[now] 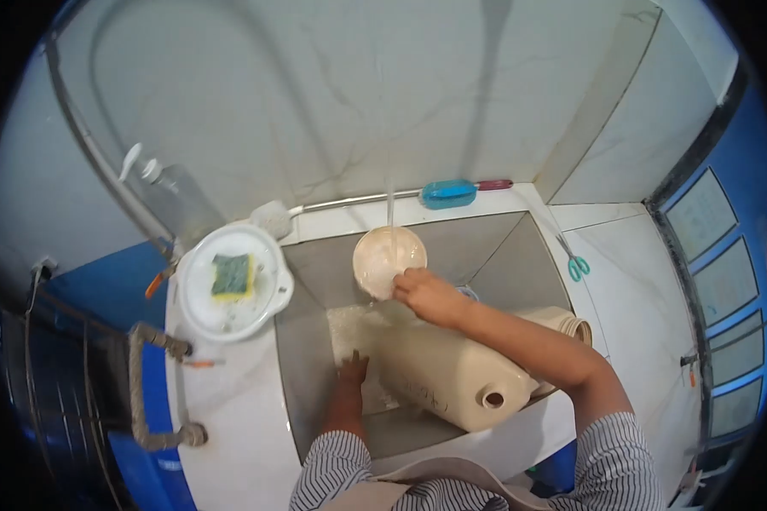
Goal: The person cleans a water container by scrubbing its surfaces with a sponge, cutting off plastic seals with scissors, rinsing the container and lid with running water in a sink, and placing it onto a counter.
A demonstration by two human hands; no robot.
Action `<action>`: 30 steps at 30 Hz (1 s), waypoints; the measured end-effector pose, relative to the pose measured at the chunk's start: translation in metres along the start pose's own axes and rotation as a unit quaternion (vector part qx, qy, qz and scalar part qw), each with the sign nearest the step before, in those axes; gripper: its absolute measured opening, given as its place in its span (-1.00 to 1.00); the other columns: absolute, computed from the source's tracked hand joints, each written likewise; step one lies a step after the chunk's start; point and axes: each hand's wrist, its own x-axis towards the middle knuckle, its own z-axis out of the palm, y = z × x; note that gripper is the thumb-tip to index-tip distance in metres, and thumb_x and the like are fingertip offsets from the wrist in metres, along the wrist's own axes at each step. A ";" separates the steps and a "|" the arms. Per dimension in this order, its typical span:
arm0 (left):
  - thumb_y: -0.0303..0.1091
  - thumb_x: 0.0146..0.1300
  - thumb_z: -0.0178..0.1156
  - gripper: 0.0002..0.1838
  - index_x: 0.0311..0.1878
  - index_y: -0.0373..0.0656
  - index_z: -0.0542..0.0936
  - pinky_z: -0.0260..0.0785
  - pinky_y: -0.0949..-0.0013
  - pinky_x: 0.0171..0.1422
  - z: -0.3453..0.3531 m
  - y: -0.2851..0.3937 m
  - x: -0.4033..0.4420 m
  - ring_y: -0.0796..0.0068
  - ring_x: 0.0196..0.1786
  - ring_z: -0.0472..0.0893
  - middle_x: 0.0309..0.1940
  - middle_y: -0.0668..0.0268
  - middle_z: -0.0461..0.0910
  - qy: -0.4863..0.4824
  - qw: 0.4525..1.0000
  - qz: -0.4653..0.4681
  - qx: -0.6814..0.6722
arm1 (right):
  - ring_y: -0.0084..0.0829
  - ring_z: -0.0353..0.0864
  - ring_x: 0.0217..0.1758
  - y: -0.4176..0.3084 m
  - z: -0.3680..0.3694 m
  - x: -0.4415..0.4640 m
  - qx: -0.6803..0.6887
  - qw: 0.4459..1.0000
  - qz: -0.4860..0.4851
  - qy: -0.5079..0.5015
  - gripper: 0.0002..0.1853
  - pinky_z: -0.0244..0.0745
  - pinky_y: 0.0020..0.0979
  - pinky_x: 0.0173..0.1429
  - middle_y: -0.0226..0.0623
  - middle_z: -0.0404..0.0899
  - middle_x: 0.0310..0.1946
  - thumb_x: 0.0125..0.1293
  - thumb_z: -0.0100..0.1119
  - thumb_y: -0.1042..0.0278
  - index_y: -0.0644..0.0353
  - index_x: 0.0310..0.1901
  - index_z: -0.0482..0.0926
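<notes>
My right hand grips the near rim of a round, pale beige bowl. A thin stream of water falls from above into the bowl, which is tilted towards me over the sink. Low in the sink, my left hand has its fingers apart and holds nothing, close to the wet bottom. To its right a large beige plastic container lies on its side, a round hole in its near end. My right forearm crosses above this container and hides part of it.
A sponge sits on a white lid-like plate at the left. A long-handled brush and a blue brush lie along the back ledge. Green-handled scissors rest at right. A pump bottle stands back left.
</notes>
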 end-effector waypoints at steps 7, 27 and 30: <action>-0.28 0.27 0.06 -0.63 0.15 -0.04 0.44 0.41 0.04 0.12 0.053 -0.001 0.037 -0.03 0.23 0.36 0.13 0.11 0.34 0.038 0.999 -0.005 0.032 | -0.30 0.41 -0.16 -0.004 -0.009 -0.005 0.035 0.999 0.016 0.014 -0.76 0.37 -0.32 -0.09 -0.29 0.40 -0.29 0.01 0.06 0.47 0.21 -0.23 0.54; -0.38 0.27 -0.06 -0.78 -0.09 -0.23 0.47 0.50 0.44 -0.42 -0.296 0.150 -0.045 0.36 -0.39 0.59 -0.30 0.19 0.54 0.057 0.581 0.003 -0.812 | -0.43 0.53 -0.19 0.033 -0.108 -0.057 0.487 0.767 0.398 0.126 -0.68 0.41 -0.39 -0.15 -0.28 0.56 -0.26 0.21 0.01 0.23 0.25 -0.09 0.55; -0.37 0.28 -0.07 -0.74 -0.04 -0.25 0.45 0.55 0.40 -0.31 -0.279 0.135 -0.056 0.33 -0.26 0.61 -0.22 0.14 0.55 0.074 0.687 0.044 -0.722 | -0.55 0.52 -0.20 0.043 -0.105 -0.066 0.551 0.712 0.422 0.104 -0.68 0.41 -0.45 -0.15 -0.35 0.55 -0.29 0.26 0.03 0.11 0.16 -0.12 0.57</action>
